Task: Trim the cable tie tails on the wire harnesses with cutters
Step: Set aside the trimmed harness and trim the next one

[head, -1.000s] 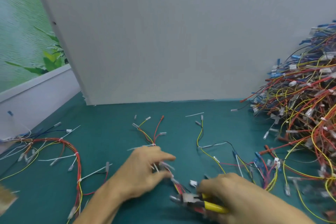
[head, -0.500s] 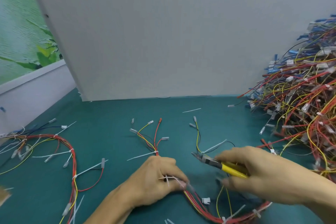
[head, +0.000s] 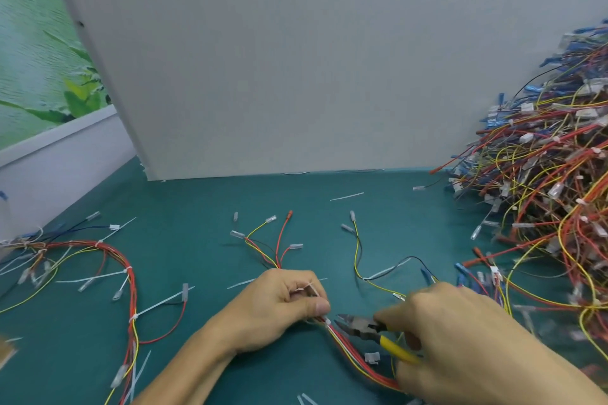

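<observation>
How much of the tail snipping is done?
Some is done: a cut tail lies loose on the mat. Right now the left hand grips a harness and the right hand holds open cutters at its tie. Left to do: the harness on the left has long tails. The pile I cannot judge.

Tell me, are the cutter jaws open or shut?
Open: a gap shows between the blades of the cutters, tips beside the cable tie on the wire harness.

harness pile (head: 546,194) right | tied harness (head: 108,273) left | board (head: 296,59) behind
</observation>
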A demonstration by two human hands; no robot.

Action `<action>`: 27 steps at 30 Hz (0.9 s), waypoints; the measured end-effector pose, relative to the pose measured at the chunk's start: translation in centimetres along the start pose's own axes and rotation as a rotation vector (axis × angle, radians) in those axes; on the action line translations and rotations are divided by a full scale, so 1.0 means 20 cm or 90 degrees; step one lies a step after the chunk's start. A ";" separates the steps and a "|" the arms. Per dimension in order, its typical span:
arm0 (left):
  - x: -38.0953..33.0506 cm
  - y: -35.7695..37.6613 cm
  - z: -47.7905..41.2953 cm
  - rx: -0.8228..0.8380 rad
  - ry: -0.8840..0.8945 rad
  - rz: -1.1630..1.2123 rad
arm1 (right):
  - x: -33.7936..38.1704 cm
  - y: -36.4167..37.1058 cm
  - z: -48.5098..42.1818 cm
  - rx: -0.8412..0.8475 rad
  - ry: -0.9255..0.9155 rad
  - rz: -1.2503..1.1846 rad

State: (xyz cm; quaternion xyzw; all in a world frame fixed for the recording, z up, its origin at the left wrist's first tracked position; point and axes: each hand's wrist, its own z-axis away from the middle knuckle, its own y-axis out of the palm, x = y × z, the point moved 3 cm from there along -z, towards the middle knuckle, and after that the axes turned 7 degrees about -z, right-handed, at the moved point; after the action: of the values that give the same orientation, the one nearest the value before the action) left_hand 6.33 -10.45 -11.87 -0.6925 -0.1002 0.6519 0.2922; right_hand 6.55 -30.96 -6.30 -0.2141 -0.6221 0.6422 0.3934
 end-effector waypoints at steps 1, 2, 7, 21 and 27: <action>0.00 0.00 0.00 -0.007 0.001 -0.008 | 0.01 0.01 -0.01 0.003 -0.002 0.004; 0.00 0.00 0.00 -0.013 0.002 -0.013 | 0.01 0.02 -0.01 0.004 -0.001 0.007; -0.01 0.00 0.00 -0.026 0.006 -0.034 | 0.03 0.05 -0.03 -0.004 0.018 0.031; 0.01 0.01 -0.01 -0.043 0.003 -0.065 | 0.05 0.07 -0.04 0.018 0.014 0.090; 0.00 0.02 0.00 -0.046 0.007 -0.074 | 0.03 0.09 -0.05 0.013 0.004 0.067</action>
State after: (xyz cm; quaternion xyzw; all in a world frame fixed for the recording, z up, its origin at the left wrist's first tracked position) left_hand 6.32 -10.80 -12.15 -0.6993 -0.1622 0.6257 0.3052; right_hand 6.49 -29.63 -7.96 -0.2447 -0.6024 0.6675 0.3627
